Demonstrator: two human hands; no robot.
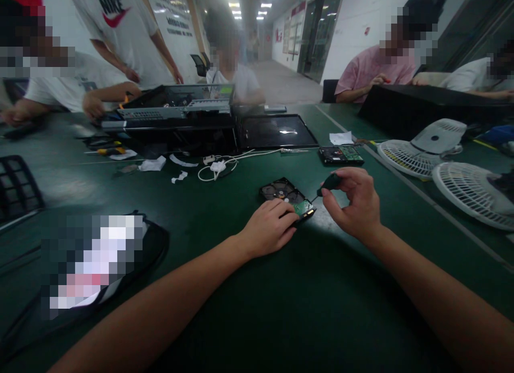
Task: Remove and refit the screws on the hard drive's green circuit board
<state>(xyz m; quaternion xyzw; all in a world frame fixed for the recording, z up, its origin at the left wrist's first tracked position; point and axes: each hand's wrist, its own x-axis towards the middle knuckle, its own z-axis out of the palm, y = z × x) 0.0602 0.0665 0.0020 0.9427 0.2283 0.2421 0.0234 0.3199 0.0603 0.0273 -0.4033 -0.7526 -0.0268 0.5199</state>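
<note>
A hard drive (281, 189) with a dark casing and a green circuit board lies on the green table in front of me. My left hand (272, 227) grips its near left side, the fingers curled over the edge and hiding part of it. In my right hand (357, 201) is a small screwdriver (330, 183) with a dark handle, pinched between thumb and fingers. Its thin shaft slants down to the left, and the tip is at the circuit board near the drive's right corner; whether it sits in a screw I cannot tell.
Beyond lie a second hard drive (342, 155), a white cable (241, 157), paper scraps (152, 164) and a black panel (277, 131). An opened computer case (172, 113) stands back left. White fan parts (421, 150) lie right, a black bag (155, 236) left. Several people sit or stand around.
</note>
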